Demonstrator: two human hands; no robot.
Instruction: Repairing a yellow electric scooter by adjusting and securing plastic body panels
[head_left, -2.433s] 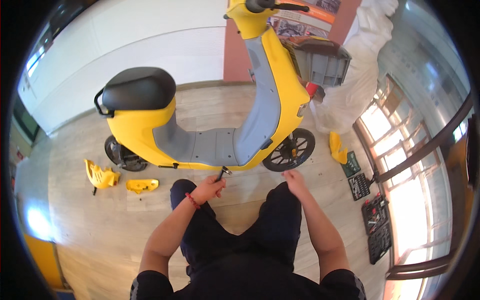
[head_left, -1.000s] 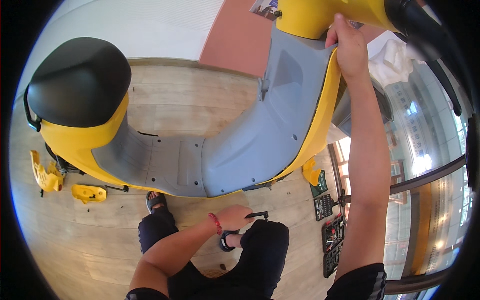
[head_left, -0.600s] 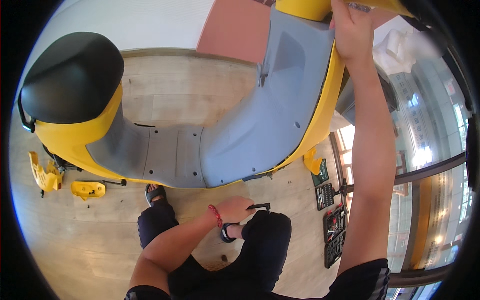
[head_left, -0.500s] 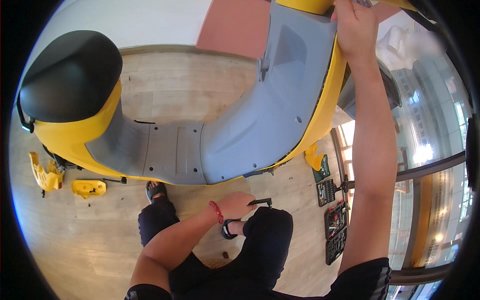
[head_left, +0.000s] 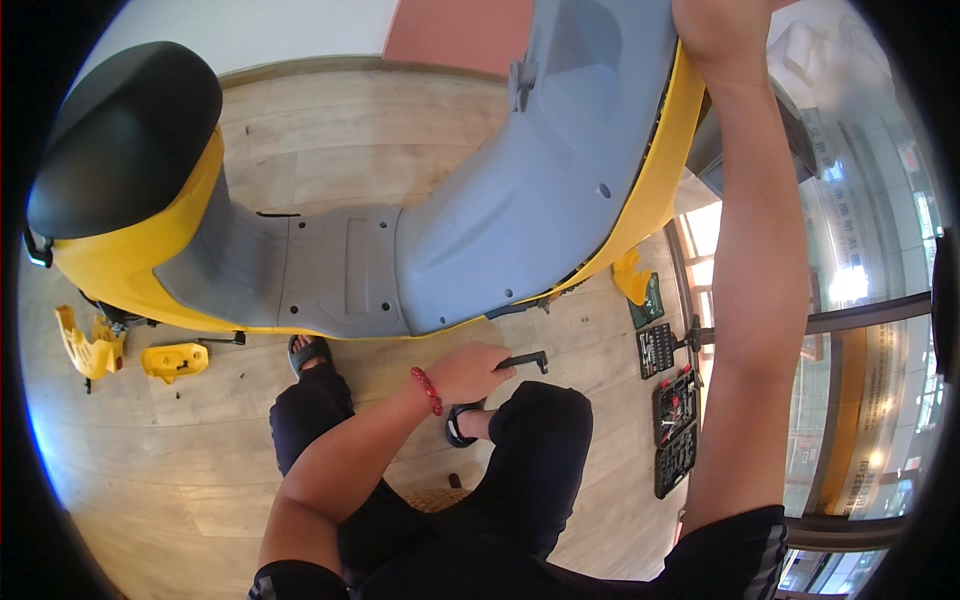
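Observation:
My left hand (head_left: 474, 371) is closed round a black L-shaped tool (head_left: 527, 361), whose bent end points down; its exact kind is not clear. It hangs in front of a yellow and grey scooter (head_left: 505, 235), just below the footboard. Raised to the top edge, my right hand (head_left: 722, 40) rests against the upper right side of the scooter's front panel. Its fingers are cut off by the picture's edge, so their grip does not show. A black seat (head_left: 128, 135) tops the scooter's rear at left.
Yellow body parts (head_left: 90, 343) and a yellow tray-shaped cover (head_left: 174, 362) lie on the floor at left. Open black tool cases (head_left: 675, 408) and a yellow piece (head_left: 630, 277) lie at right, near a glass wall (head_left: 860, 230). My knees are bent below the scooter.
The scooter and both hands sit higher in the picture, as the view has shifted down. The tool in my left hand has moved up with it, clear of my knee.

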